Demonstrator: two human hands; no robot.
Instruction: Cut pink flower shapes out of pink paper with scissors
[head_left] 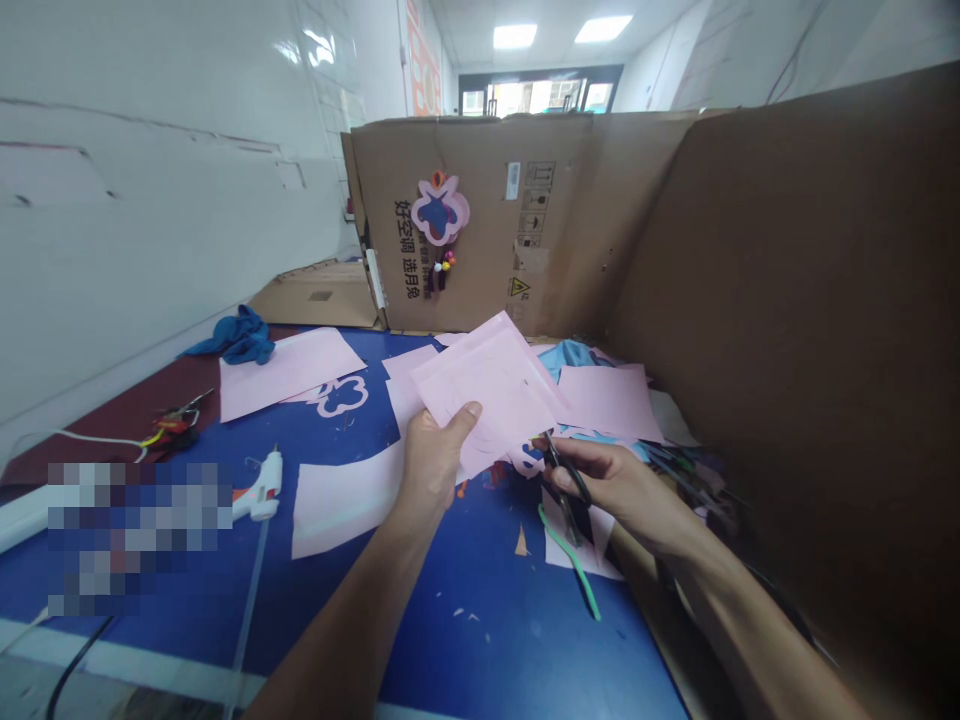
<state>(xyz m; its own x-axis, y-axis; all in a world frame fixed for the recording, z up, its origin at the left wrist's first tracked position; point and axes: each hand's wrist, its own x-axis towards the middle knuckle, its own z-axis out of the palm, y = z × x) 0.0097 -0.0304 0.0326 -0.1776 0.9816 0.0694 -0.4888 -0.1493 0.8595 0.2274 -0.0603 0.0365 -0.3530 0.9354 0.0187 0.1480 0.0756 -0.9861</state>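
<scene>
My left hand (437,450) pinches a pink paper sheet (499,385) at its lower left, thumb on top. The sheet is tilted above the blue table, and faint curved lines show on it. My right hand (611,485) grips black-handled scissors (566,475) by the loops, close to the sheet's lower right corner; how far the blades are apart is hard to make out. Under the hands lie a green pipe cleaner (574,568) and a pink paper scrap (600,525). A pink cut-out (527,460) shows partly behind the sheet.
A white glue gun (262,488) with a long clear stick rests at left, near pliers (180,420). Pink sheets (292,368) and a flower-shaped cut-out (343,397) lie farther back. Blue cloth (241,335) sits back left. Cardboard walls (480,220) stand behind and at right.
</scene>
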